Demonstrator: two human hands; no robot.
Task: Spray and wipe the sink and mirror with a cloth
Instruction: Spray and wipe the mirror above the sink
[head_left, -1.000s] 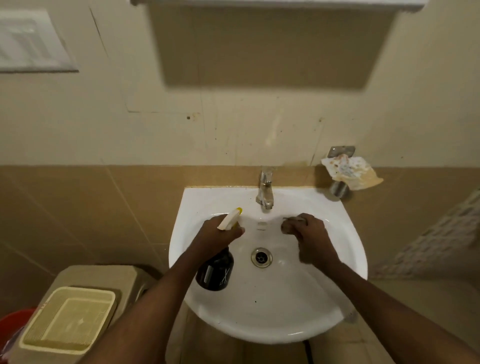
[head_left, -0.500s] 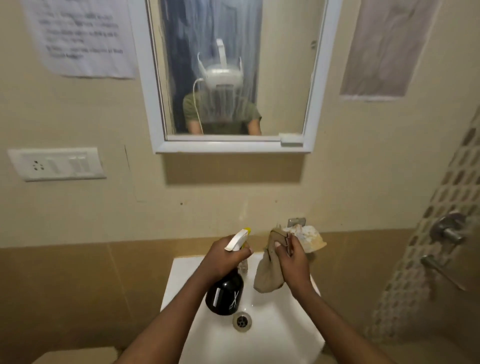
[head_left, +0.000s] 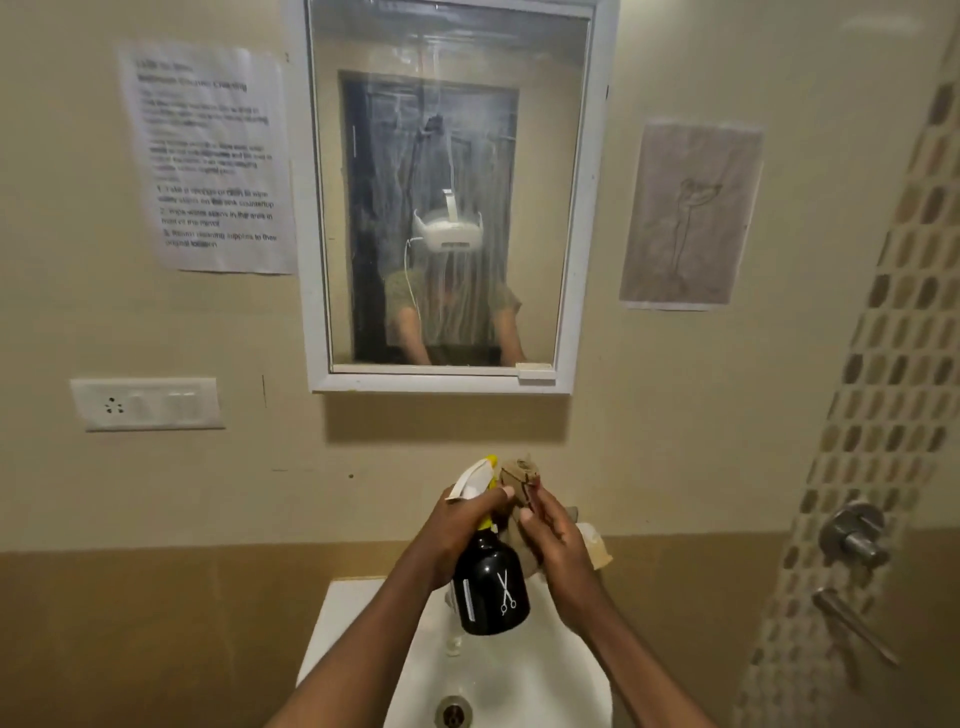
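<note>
Above white sink (head_left: 358, 639) — glossy black bottle (head_left: 489, 592)

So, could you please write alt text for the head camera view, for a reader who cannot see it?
A person's left hand grips a black spray bottle and the right hand holds a beige cloth, both raised above a white sink. On the wall above hangs a streaked, white-framed mirror, with a printed notice to its left.

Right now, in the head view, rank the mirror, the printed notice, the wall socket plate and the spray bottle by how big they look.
1. mirror
2. printed notice
3. wall socket plate and spray bottle: look alike, and the bottle is nearer the camera, so unranked.
</note>
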